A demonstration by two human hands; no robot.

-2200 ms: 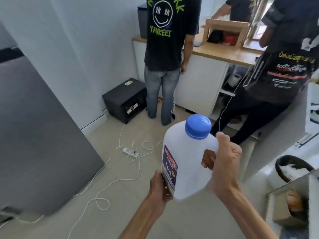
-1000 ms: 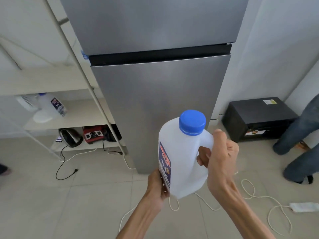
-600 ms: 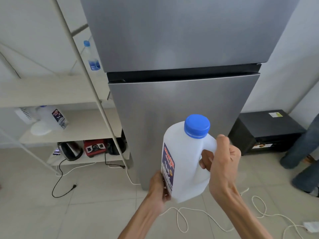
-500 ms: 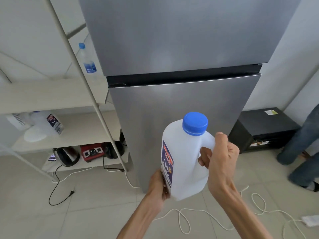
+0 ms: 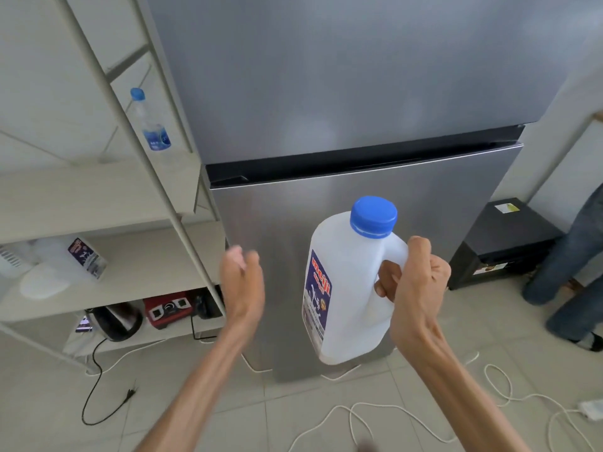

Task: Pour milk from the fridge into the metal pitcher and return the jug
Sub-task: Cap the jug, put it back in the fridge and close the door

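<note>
Pale tiled floor (image 5: 65,402) strewn with white cables (image 5: 408,415); white shelf rack (image 5: 107,197) against left wall, black box (image 5: 509,236) at right.

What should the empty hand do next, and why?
Probably reach for the left edge of the lower fridge door and pull it open. The door is shut, the right hand grips the capped milk jug, and the left hand is free.

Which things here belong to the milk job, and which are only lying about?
For the job:
milk jug, blue cap on, held by the right hand
fridge, doors closed
left hand, free, near the fridge

Lying about:
water bottle
kettle
black box
white cable
</note>
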